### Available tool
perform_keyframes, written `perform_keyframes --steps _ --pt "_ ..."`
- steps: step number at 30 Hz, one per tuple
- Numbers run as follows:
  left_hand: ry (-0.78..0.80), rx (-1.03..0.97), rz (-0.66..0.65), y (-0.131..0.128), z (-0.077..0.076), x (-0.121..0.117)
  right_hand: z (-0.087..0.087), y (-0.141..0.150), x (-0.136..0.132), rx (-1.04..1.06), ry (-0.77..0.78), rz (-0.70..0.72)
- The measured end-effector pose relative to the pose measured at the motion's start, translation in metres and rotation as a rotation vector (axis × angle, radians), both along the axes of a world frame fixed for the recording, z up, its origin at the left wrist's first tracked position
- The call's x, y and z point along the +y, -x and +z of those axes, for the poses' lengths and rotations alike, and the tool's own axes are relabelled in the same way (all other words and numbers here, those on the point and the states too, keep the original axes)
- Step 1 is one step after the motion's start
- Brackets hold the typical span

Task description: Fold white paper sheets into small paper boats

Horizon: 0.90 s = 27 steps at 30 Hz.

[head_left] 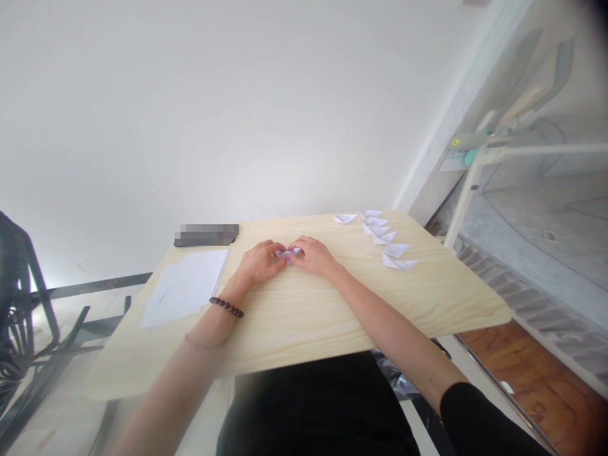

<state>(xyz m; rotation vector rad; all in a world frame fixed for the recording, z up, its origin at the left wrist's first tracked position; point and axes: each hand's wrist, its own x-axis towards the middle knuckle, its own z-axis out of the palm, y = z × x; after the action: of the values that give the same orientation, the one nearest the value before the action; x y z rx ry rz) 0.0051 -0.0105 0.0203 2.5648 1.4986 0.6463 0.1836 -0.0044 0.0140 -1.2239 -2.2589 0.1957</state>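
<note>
Between my two hands, over the middle of the table [294,316], is a small white folded paper boat [287,254]. My left hand [260,261] pinches its left end, and my right hand [313,254] grips the right end. The fingers cover much of its shape. Off to the right stand several finished-looking white paper boats [384,237] in a loose row, with one more paper boat [345,218] a little apart near the back edge. A dark beaded bracelet [227,307] circles my left wrist.
White paper sheets [187,285] lie stacked on the table's left side. Behind them sits a dark flat object [206,235], partly blurred out. A wall rises behind the table, a black chair [28,304] stands at left, and a white metal frame [468,196] at right.
</note>
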Motion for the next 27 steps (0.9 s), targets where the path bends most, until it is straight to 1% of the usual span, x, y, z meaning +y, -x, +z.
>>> perform_keyframes --steps 5,8,11,15,18,24,27 --pt "-0.012 -0.093 0.004 0.003 -0.003 0.004 -0.002 -0.011 0.007 0.181 0.117 0.046" --pt "0.017 -0.16 0.03 0.005 -0.003 0.006 -0.005 -0.016 0.012 0.249 0.157 0.045" --pt "0.079 -0.23 0.098 0.011 -0.001 0.008 -0.007 -0.02 0.016 0.27 0.141 0.055" --pt "0.156 -0.29 0.102 0.019 0.003 0.009 -0.006 -0.022 0.017 0.268 0.072 0.061" --pt "0.188 -0.326 0.121 0.02 0.006 0.008 -0.007 -0.022 0.018 0.284 0.047 0.047" --pt "0.303 -0.525 0.179 0.017 0.007 0.007 -0.008 -0.022 0.02 0.309 0.048 0.025" --pt "0.319 -0.538 0.169 0.017 0.009 0.006 -0.007 -0.022 0.019 0.321 0.062 0.02"
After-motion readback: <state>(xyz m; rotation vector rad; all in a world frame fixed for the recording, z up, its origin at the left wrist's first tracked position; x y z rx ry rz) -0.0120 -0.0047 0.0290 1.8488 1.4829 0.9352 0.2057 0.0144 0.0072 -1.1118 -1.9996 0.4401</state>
